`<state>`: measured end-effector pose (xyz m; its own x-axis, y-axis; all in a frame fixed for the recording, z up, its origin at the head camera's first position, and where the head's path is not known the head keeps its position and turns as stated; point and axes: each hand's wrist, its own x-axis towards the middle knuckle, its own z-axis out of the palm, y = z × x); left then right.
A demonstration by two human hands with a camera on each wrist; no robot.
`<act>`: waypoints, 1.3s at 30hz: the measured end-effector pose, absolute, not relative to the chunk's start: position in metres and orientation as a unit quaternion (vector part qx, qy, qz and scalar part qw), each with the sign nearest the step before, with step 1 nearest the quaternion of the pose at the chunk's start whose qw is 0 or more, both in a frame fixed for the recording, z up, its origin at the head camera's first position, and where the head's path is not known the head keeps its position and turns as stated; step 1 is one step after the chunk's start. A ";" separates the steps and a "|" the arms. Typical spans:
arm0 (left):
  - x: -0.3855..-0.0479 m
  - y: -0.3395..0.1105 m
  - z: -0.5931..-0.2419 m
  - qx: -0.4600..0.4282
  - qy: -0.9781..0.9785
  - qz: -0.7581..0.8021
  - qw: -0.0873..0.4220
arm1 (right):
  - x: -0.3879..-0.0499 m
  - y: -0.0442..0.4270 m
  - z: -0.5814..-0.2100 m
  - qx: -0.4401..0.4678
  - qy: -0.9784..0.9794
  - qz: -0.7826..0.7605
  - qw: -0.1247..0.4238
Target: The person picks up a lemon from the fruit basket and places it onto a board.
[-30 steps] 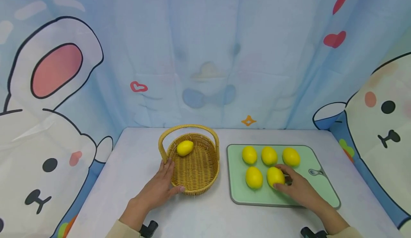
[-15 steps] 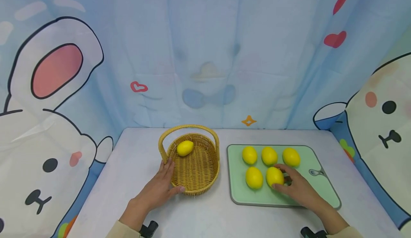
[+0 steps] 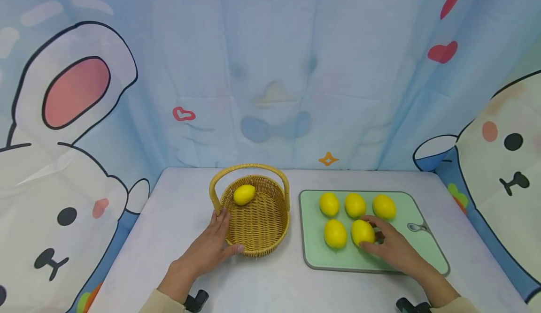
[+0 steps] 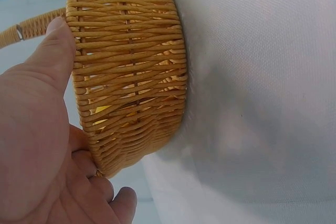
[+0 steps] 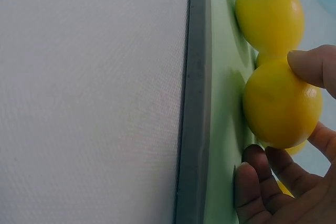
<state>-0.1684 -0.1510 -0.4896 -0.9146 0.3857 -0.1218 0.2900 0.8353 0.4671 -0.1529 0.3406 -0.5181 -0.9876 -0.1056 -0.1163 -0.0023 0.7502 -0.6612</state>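
Observation:
My left hand rests against the left side of a round wicker basket. Its fingers lie straight by the rim beneath the handle, and the thumb touches the near rim, also seen in the left wrist view. One lemon lies inside the basket at the far left. Over on a green cutting board, my right hand pinches the near-row lemon between thumb and fingers. Whether that lemon touches the board cannot be told. Another lemon sits just left of it.
Behind, a row of lemons stands along the board's far part. The board has a grey rim and a hanging hole at its right. A white cloth covers the table, and a printed curtain hangs behind it.

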 end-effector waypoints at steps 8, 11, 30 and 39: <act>-0.169 -0.150 -0.488 0.182 0.952 0.225 0.102 | -0.152 0.338 -0.517 -0.025 0.931 -0.359 0.068; -0.169 -0.149 -0.488 0.181 0.952 0.224 0.102 | -0.153 0.339 -0.518 -0.023 0.932 -0.354 0.069; -0.166 -0.150 -0.485 0.176 0.949 0.237 0.111 | -0.155 0.337 -0.521 -0.015 0.936 -0.342 0.085; -0.167 -0.149 -0.485 0.175 0.950 0.233 0.110 | -0.159 0.339 -0.524 -0.021 0.936 -0.345 0.073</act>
<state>-0.1669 -0.1490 -0.4846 -0.9147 0.3832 -0.1284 0.2805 0.8307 0.4808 -0.1591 0.3392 -0.5238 -0.9884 -0.0905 -0.1220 0.0103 0.7611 -0.6485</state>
